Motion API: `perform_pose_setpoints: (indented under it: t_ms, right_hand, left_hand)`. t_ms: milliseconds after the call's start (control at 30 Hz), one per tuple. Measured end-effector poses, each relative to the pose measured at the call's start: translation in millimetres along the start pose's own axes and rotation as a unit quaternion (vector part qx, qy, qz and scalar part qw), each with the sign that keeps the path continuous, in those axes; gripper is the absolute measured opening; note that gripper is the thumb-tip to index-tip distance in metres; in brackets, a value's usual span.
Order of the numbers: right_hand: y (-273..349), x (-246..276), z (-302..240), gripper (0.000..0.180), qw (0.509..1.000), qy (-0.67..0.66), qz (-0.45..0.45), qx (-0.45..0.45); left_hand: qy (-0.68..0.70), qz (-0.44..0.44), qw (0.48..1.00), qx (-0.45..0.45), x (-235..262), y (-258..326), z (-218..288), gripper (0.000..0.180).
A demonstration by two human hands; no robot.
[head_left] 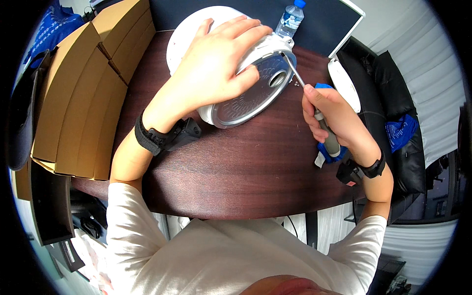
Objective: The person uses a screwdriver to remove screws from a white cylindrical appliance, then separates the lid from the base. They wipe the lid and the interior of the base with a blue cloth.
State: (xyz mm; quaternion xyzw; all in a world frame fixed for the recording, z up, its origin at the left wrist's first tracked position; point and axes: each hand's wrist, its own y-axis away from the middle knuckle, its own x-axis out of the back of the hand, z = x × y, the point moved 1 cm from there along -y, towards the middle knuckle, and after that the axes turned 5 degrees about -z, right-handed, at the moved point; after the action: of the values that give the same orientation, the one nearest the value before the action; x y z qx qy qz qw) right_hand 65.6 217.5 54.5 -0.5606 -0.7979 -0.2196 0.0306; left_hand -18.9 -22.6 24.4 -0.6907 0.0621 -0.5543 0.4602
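Note:
A white round appliance lid [187,37], which looks like a rice cooker's, stands tilted on the table. Its silver inner plate [250,96] faces me and has an oval opening near one side. My left hand [221,64] grips the lid, fingers over the white shell and thumb in front of the silver plate. In my right hand [332,115] is a screwdriver [331,142] with a grey handle. Its shaft slants up and left, and the tip meets the lid's white edge near the hinge-like end. Whether it sits in a screw is too small to tell.
Tall brown cardboard boxes [81,98] line the left side of the dark wood table [236,172]. Behind the lid stands a water bottle [290,19] with a blue cap. Small metal bits [297,83] and a blue crumpled item [336,156] lie near my right hand. A black sofa [393,93] is beyond.

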Motion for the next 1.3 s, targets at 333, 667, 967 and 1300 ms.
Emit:
perform_pose_setpoints:
  t_ms: [333, 667, 967, 1300]
  right_hand:
    - [-5.8, 3.7, 9.2, 0.034, 0.702, 0.615, 0.275, 0.232]
    - [12.8, -4.5, -17.9, 0.03, 0.528, 0.752, 0.331, 0.216]
    - [17.4, -5.8, -26.2, 0.019, 0.492, 0.745, 0.358, 0.273]
    - [9.8, 17.4, -28.5, 0.019, 0.755, 0.53, 0.234, 0.308]
  left_hand:
    - [-0.014, 0.004, 1.0, -0.007, -3.2, -1.9, 0.8, 0.065]
    - [-0.025, 0.003, 1.0, 0.009, -3.5, -0.2, 3.1, 0.065]
    - [-0.022, -0.001, 1.0, 0.015, -1.5, 0.4, 4.3, 0.066]
    - [-0.011, 0.003, 1.0, 0.017, 0.6, 1.1, 4.7, 0.065]
